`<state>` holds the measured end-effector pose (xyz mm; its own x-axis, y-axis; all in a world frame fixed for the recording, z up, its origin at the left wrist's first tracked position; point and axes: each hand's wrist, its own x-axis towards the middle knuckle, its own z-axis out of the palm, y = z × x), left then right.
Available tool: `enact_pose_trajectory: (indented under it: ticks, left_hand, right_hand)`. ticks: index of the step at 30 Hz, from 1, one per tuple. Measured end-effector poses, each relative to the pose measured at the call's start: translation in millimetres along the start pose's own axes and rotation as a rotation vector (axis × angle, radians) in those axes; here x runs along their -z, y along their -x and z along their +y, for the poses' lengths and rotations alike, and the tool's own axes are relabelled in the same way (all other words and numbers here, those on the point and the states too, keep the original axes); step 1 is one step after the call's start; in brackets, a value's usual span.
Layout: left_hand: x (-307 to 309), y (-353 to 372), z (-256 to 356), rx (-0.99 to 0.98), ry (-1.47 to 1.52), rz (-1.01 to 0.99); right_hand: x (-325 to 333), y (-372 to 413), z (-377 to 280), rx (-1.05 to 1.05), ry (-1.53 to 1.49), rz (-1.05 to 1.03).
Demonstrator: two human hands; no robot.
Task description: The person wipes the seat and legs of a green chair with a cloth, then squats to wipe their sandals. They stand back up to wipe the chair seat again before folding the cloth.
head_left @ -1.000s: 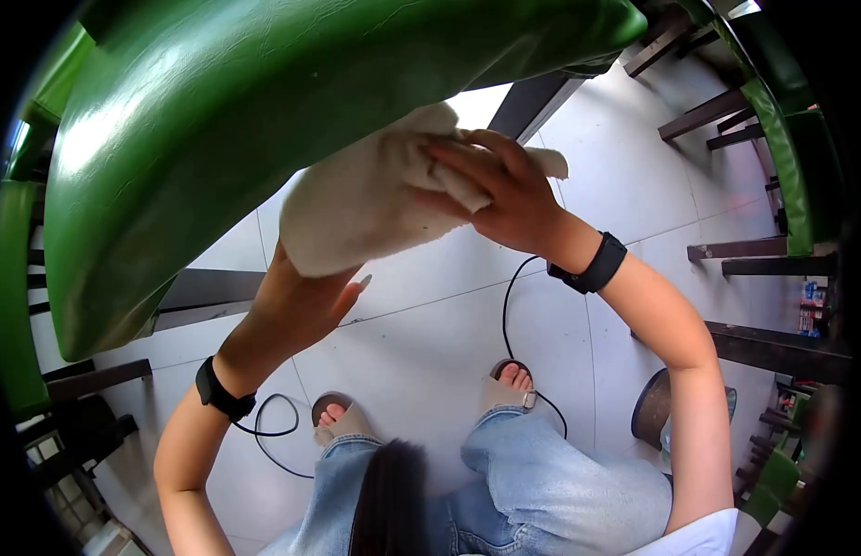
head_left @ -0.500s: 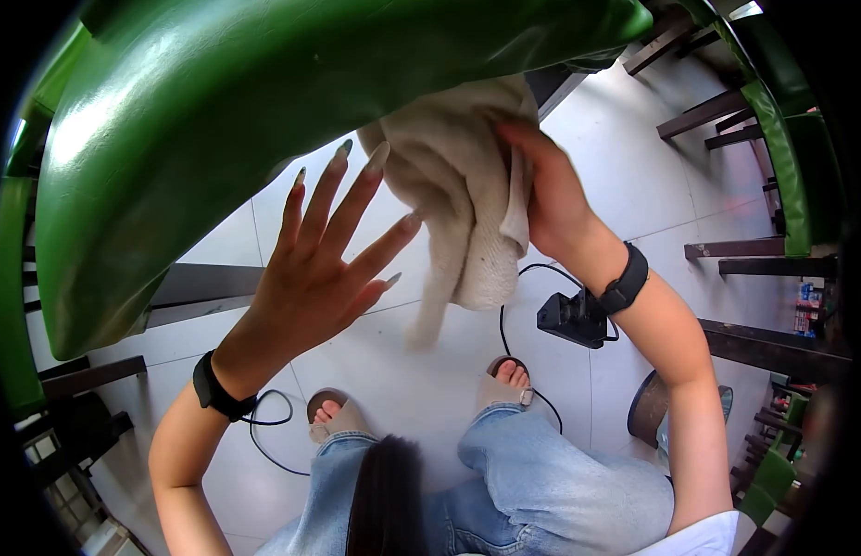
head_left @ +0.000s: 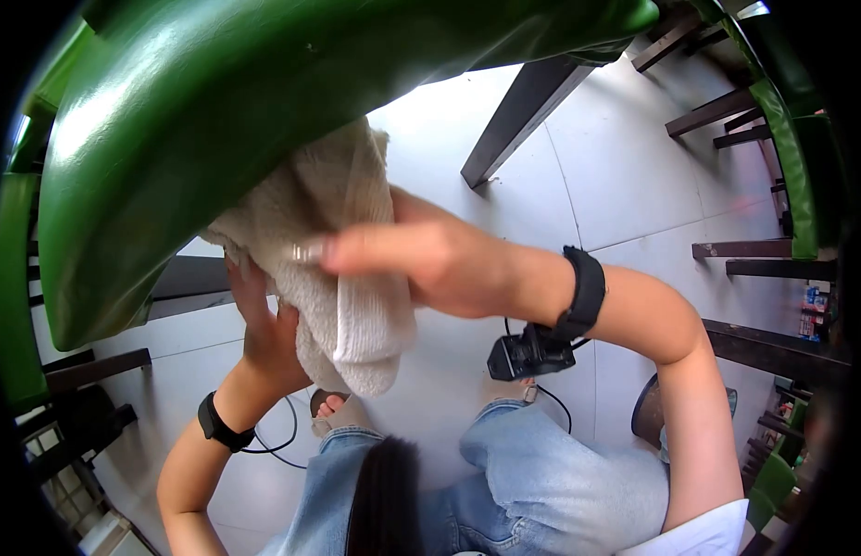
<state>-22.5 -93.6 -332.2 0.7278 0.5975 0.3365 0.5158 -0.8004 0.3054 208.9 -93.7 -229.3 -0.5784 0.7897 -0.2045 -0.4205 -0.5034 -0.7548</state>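
A beige terry towel hangs bunched just under the front edge of a green padded seat, and its upper part disappears behind the seat. My right hand is closed on the towel from the right, thumb across its front. On the towel's lower left side, my left hand has its thumb against the cloth. The other fingers of that hand reach up behind the cloth's edge, partly hidden and blurred. Below the hands, a folded ribbed end of the towel dangles.
A dark seat leg stands on the pale tiled floor. A black device with a cable hangs near my right wrist. More green seats with dark legs line the right side. A round container sits by my right knee.
My right hand has carried the towel left and slightly down, towards my left hand. My left hand, spread and apart from the towel before, has lowered and now meets its edge.
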Motion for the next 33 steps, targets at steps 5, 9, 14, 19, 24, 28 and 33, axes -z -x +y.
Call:
enact_pose_trajectory:
  ticks: [5,9,14,19,24,28,33]
  left_hand:
    - [12,-28,20,0.094,0.436,-0.155]
    - [16,-65,40,-0.246,0.420,-0.270]
    - [5,-118,65,-0.198,0.712,-0.305]
    - [21,-163,82,-0.338,0.687,0.154]
    - [83,-155,59,-0.456,-0.476,0.383]
    - [82,-157,27,-0.184,-0.979,0.467]
    - [94,-150,6,-0.219,-1.110,0.448]
  right_hand:
    - [-11,30,18,0.210,0.274,0.046]
    - [-1,59,18,0.276,0.321,0.642]
    - [27,95,4,0.318,-0.113,1.071]
    - [31,127,-39,0.845,0.218,1.239]
    - [47,141,-85,1.151,0.728,1.219]
    - [78,123,-102,1.020,0.680,1.217]
    - [123,95,-119,0.732,0.353,1.000]
